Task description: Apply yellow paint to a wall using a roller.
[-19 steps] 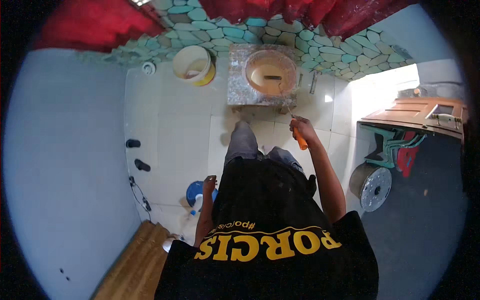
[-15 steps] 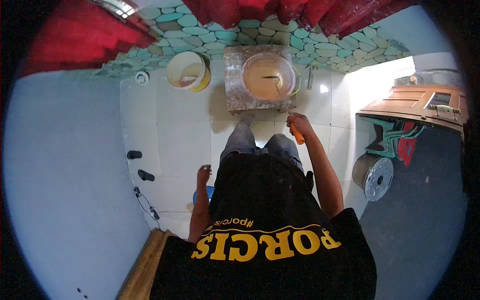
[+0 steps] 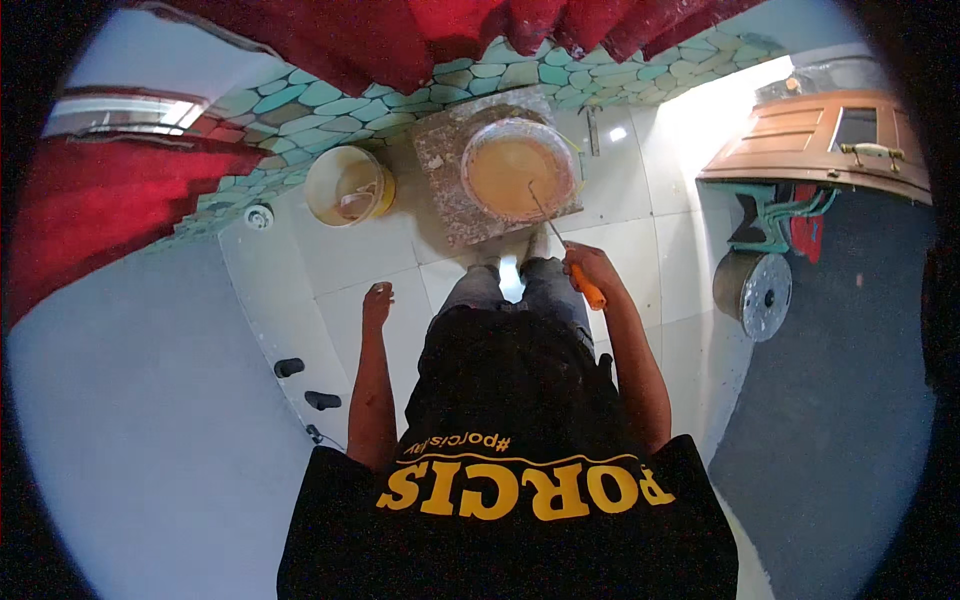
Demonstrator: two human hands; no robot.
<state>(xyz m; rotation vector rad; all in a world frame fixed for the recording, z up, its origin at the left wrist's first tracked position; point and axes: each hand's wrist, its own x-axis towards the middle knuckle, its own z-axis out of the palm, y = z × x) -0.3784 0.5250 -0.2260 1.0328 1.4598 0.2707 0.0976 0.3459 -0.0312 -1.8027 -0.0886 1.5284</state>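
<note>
roller now deeper in bucket of tan liquid, right hand gripping handle, left hand empty

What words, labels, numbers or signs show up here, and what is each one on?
Large yellow capitals on the black shirt, upside down in this view; I won't copy printed wording.
Smaller yellow line of text on the same shirt, also upside down; likewise not copied.
Orange handle in the right hand, and yellow-and-white bucket: no lettering I can read.
</note>
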